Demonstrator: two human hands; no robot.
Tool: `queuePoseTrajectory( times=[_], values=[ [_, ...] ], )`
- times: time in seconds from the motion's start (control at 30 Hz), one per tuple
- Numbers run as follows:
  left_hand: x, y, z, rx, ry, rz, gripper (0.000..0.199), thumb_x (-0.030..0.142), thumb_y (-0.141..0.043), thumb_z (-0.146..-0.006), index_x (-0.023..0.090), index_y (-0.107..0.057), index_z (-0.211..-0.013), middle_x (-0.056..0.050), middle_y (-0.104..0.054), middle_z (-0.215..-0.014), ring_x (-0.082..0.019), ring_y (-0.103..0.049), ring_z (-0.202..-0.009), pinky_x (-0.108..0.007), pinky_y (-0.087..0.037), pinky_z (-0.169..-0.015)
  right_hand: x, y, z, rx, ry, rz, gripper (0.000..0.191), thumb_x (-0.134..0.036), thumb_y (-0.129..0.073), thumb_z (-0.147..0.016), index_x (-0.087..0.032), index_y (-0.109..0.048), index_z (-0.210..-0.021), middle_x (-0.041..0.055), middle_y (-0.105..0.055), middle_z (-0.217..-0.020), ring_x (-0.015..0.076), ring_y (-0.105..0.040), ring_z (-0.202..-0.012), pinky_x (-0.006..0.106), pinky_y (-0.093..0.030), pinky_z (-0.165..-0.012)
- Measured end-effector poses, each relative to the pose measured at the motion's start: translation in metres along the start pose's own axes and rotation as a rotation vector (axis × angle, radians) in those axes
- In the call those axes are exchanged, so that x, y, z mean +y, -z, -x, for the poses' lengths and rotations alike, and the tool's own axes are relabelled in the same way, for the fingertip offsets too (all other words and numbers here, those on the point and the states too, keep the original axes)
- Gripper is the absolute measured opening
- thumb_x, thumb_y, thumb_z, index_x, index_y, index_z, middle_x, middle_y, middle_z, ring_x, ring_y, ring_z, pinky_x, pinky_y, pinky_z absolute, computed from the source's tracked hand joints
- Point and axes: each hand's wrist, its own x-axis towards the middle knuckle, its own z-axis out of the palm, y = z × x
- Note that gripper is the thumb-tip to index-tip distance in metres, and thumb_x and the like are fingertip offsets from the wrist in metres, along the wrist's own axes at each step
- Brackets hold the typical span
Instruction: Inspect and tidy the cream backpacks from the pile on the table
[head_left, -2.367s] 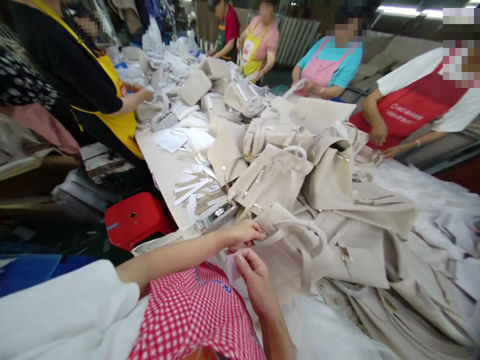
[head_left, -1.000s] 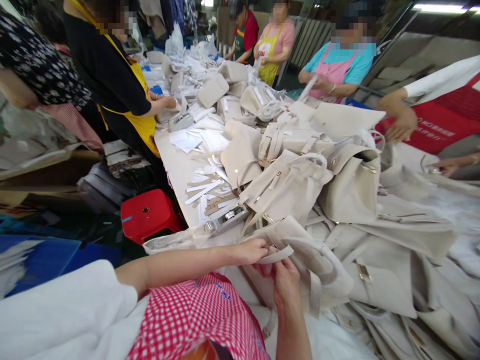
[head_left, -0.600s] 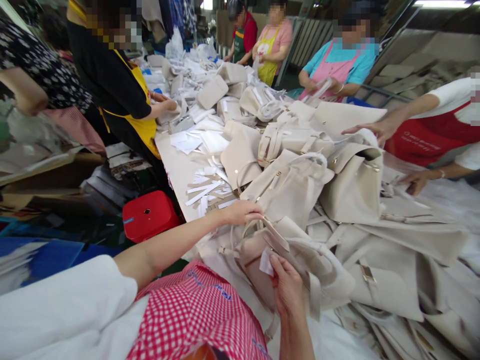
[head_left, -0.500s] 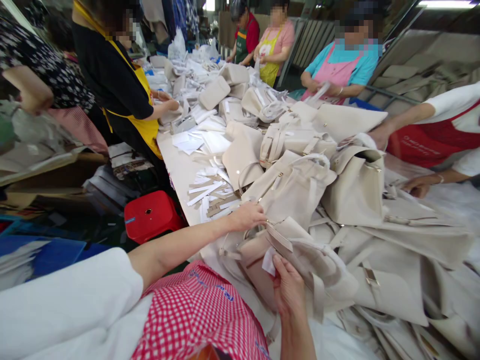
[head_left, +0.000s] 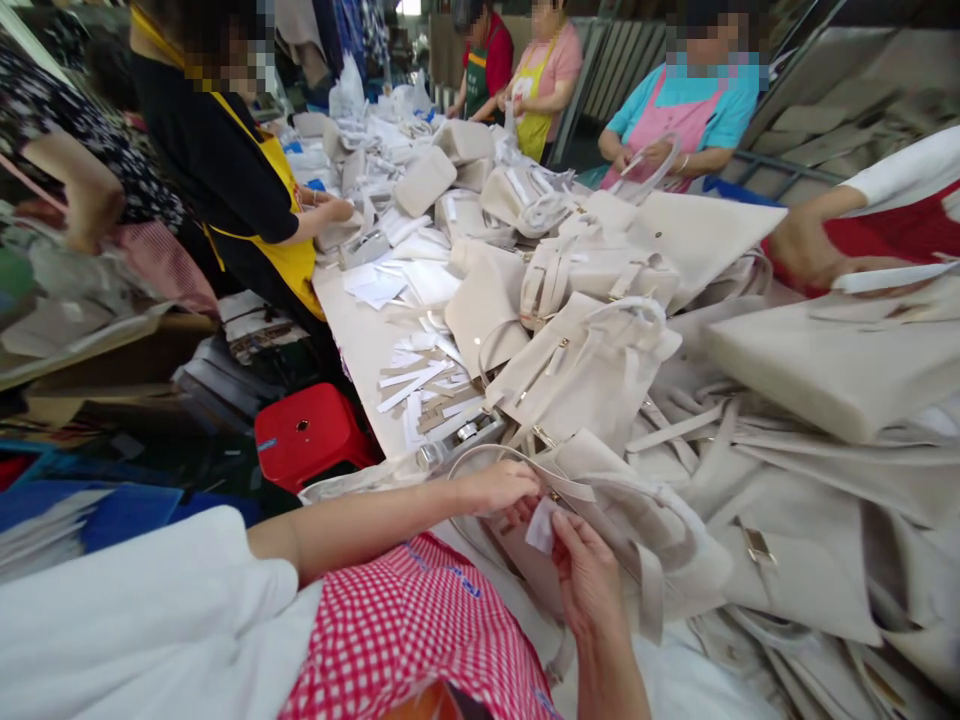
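A beige handbag (head_left: 622, 500) lies tilted in front of me, its straps loose over the top. In my right hand (head_left: 596, 570) a small white slip (head_left: 539, 527), paper or cloth, is pinched between thumb and fingers over the bag's near side. My left hand (head_left: 499, 488) is closed close beside the slip, fingers bent at the bag's upper edge. What those fingertips grip is hidden. Behind them, a thin beige strap (head_left: 480, 452) arches up. Just beyond my hands lies another beige bag (head_left: 592, 375) with a zip.
Beige bags pile up along the table (head_left: 349, 350). Paper and card strips (head_left: 420, 385) lie at its left edge, near a shiny metal piece (head_left: 468, 431). A red stool (head_left: 311, 435) stands at left. At right a co-worker's hand (head_left: 814, 245) handles a large bag (head_left: 817, 350); other people stand around.
My left hand has moved down from the bag's metal fitting to beside the white slip. My right hand stays nearly in place. At right, the co-worker's upright bag is gone and another bag lies flat.
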Motion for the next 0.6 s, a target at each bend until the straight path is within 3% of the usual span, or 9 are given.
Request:
queuePoseTrajectory(
  times=[0.23, 0.43, 0.6],
  values=[
    [0.001, 0.000, -0.012, -0.015, -0.022, -0.087, 0.004, 0.012, -0.062, -0.072, 0.015, -0.062, -0.070, 0.003, -0.058, -0.061, -0.012, -0.056, -0.060, -0.024, -0.049, -0.057, -0.002, 0.006, 0.009, -0.040, -0.030, 0.121, 0.039, -0.049, -0.089, -0.055, -0.019, -0.075, -0.077, 0.0025, -0.074, -0.074, 0.0171, -0.063, -0.068, 0.026, -0.053, -0.064],
    [-0.003, -0.005, -0.019, 0.036, 0.010, -0.029, 0.007, 0.013, -0.060, -0.076, 0.015, -0.061, -0.069, 0.001, -0.061, -0.063, -0.013, -0.058, -0.062, -0.023, -0.046, -0.055, 0.007, 0.014, 0.010, 0.061, -0.096, 0.155, 0.042, -0.050, -0.090, -0.048, -0.020, -0.077, -0.076, 0.0009, -0.073, -0.072, 0.0161, -0.061, -0.067, 0.024, -0.051, -0.061],
    [-0.007, -0.018, -0.026, 0.163, -0.054, -0.029, 0.005, 0.011, -0.061, -0.076, 0.012, -0.064, -0.079, -0.001, -0.065, -0.070, -0.010, -0.056, -0.063, -0.020, -0.043, -0.056, 0.010, 0.006, 0.010, -0.078, -0.051, 0.243, 0.039, -0.052, -0.086, -0.056, -0.018, -0.074, -0.074, 0.0010, -0.071, -0.071, 0.0154, -0.059, -0.065, 0.024, -0.049, -0.061]
  ],
)
